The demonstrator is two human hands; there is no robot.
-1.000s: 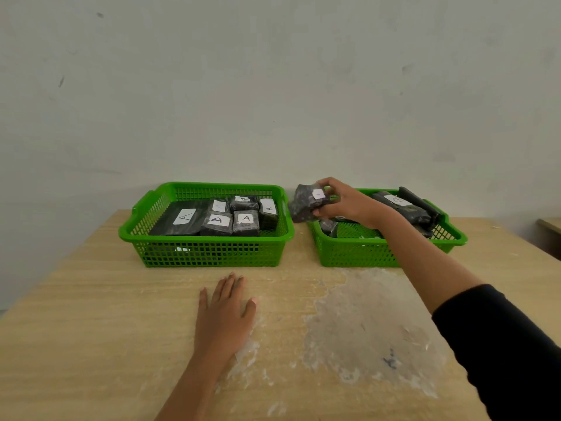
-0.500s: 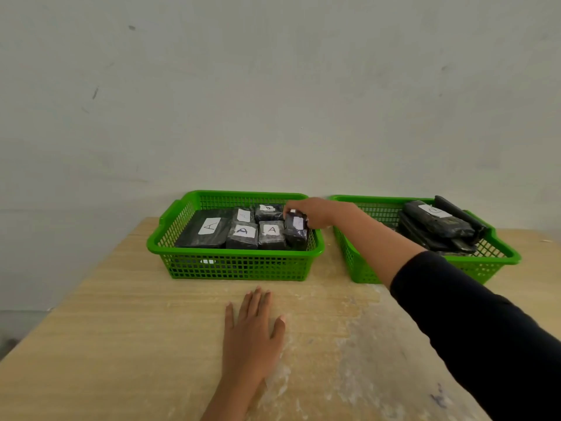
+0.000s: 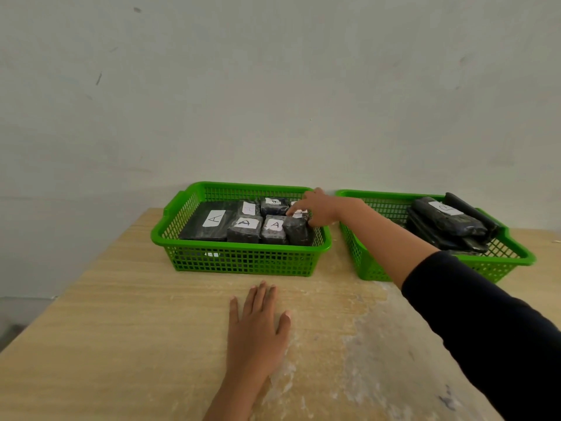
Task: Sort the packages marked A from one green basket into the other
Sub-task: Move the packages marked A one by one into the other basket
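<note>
Two green baskets stand side by side at the table's far edge. The left basket (image 3: pixel 243 249) holds several black wrapped packages with white labels marked A (image 3: pixel 245 227). My right hand (image 3: pixel 318 208) reaches into its right end, fingers closed on the top of a black package (image 3: pixel 297 232) that rests against the basket's right wall. The right basket (image 3: pixel 498 262) holds a pile of long black packages (image 3: pixel 449 223); the top one has a white label. My left hand (image 3: pixel 258 323) lies flat on the table in front of the left basket, fingers spread, holding nothing.
The wooden table (image 3: pixel 121 329) has a worn whitish patch (image 3: pixel 349 360) at the front right. Its left edge runs diagonally at the lower left. A plain wall rises right behind the baskets.
My right hand carried a black package from above the right basket over into the left basket and set it down at the right end. The view shifted left. My left hand stayed flat.
</note>
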